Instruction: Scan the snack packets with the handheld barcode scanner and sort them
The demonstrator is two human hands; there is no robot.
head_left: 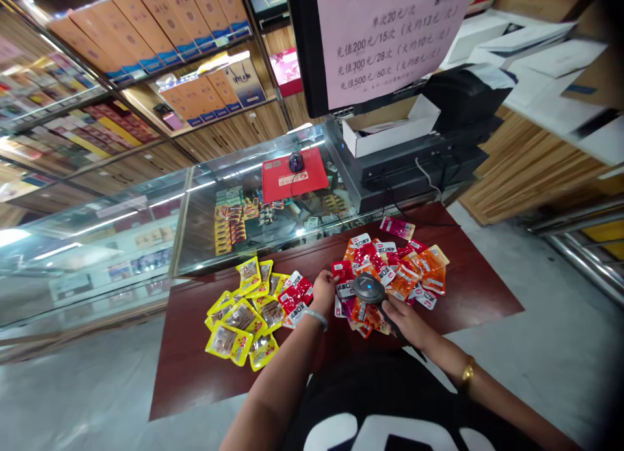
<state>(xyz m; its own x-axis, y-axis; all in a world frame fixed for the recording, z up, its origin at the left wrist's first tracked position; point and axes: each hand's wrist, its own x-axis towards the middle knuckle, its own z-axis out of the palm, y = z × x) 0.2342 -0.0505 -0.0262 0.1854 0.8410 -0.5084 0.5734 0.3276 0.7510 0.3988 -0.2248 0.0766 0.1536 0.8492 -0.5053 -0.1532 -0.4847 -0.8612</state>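
Note:
My right hand [405, 320] is wrapped around the handle of a dark handheld barcode scanner [369, 288], its head over a pile of snack packets. Closed at the fingertips, my left hand [324, 291] meets the left edge of a red snack packet [343, 270] beside that pile. Orange snack packets [403, 281] mix with red and white ones across the heap. To the left of my left hand lie a few red and white packets [295, 295]. Yellow snack packets [244, 318] with clear windows are spread further left on the dark red tabletop [195, 386].
Behind the tabletop stands a glass display counter [205, 256] with a red mat [273, 178] and a dark mouse on it. A monitor back bearing a pink price sheet [385, 41], a white open box [355, 145] and a black printer [463, 100] are at the back right.

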